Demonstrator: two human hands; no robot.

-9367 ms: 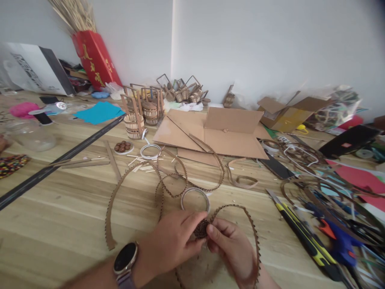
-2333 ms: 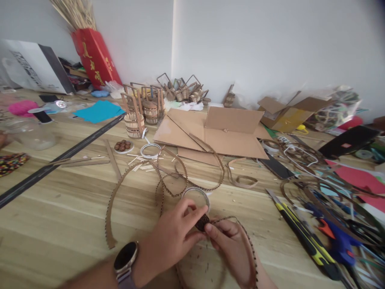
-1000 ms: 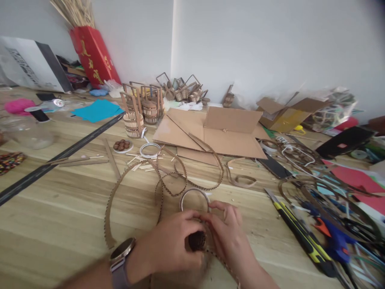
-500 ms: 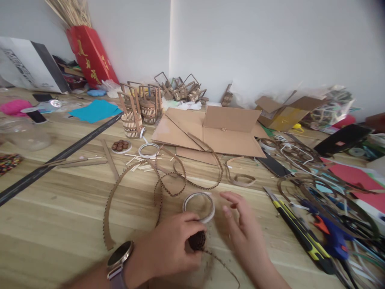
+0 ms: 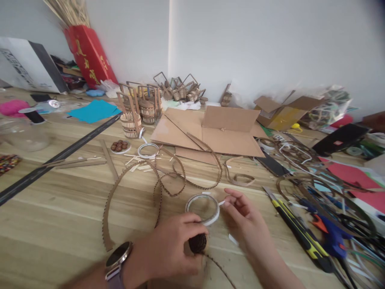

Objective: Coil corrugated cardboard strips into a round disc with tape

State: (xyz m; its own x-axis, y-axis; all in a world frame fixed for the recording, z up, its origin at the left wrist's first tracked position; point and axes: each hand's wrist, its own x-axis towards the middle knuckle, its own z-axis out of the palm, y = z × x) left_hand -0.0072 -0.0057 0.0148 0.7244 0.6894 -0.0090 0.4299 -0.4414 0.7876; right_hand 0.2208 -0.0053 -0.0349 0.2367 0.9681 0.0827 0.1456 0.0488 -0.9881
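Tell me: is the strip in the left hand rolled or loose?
Partly rolled: the left hand holds a tight dark coil, with one length trailing loose.

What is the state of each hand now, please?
Left hand: closed, holding the dark brown coil.
Right hand: closed, pinching a white strip beside the tape roll.

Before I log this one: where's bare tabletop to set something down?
Largest bare patch: left foreground, between the black strip and the toothed brown strip. A smaller one lies between that strip's curve and the left hand. Crowded: the right side, with utility knife and blue glue gun.
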